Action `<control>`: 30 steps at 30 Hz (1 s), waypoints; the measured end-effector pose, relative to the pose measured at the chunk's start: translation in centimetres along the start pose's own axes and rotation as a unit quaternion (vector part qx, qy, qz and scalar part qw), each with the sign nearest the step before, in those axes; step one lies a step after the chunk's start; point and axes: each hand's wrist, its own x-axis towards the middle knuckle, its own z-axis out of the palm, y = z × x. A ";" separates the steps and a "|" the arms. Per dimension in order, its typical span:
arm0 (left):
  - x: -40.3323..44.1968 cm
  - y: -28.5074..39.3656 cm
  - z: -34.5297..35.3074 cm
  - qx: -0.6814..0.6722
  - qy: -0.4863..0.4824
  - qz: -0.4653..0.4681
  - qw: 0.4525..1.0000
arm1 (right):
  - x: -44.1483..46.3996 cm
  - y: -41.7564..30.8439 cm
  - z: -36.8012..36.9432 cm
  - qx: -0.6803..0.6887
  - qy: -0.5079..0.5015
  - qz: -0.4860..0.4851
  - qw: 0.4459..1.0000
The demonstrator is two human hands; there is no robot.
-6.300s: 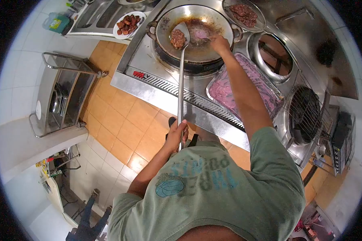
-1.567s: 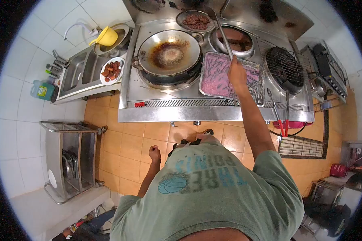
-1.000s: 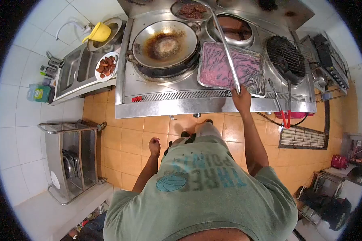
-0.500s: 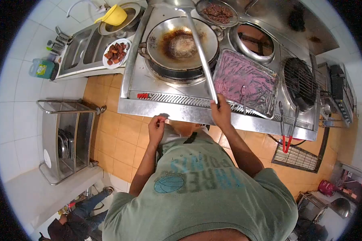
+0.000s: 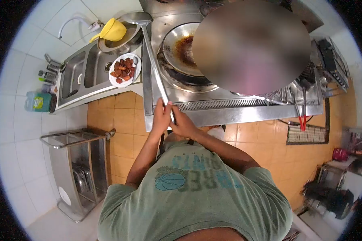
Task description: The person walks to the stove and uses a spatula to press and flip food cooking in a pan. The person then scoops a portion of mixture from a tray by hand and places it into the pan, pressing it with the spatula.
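A long-handled metal ladle (image 5: 152, 53) slants from the front edge of the stove to the back left, its round head over the corner between stove and sink counter. My left hand (image 5: 161, 117) is closed round the lower handle. Close beside it, my right hand (image 5: 182, 123) is closed at the handle's bottom end, its fingers partly hidden. To the right of the ladle, a browned wok (image 5: 173, 45) sits tilted on the burner, with dark residue inside. A blurred oval hides its right part.
Left of the stove, a white plate (image 5: 114, 78) of reddish-brown chunks stands by the double sink (image 5: 93, 78). A yellow dipper (image 5: 114, 30) rests in a large metal bowl. Red-handled tongs (image 5: 303, 122) overhang the stove's right front. A metal trolley (image 5: 77, 176) stands left.
The ladle has swung left, away from over the wok. My left hand has come up and taken hold of its handle; my right hand has moved left with it. The view has shifted.
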 end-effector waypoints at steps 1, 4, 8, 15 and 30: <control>0.4 -1.4 -1.3 -0.056 0.001 -0.026 0.998 | 0.0 -0.5 1.3 0.022 0.010 -0.031 0.999; 0.8 -2.4 -5.8 -0.064 -0.040 -0.095 0.993 | -1.1 -1.7 1.0 -0.012 -0.151 -0.013 0.988; 1.8 -10.0 -7.2 0.082 -0.028 0.013 0.996 | -3.8 -0.4 -0.5 0.041 -0.195 0.039 0.979; 2.1 -10.0 -7.3 0.035 -0.002 0.015 0.999 | -8.0 -0.3 -3.0 0.007 -0.096 0.077 0.992; 4.8 -12.2 -6.6 -0.058 -0.024 -0.169 0.984 | -11.2 4.0 -8.3 -0.080 0.002 0.107 0.991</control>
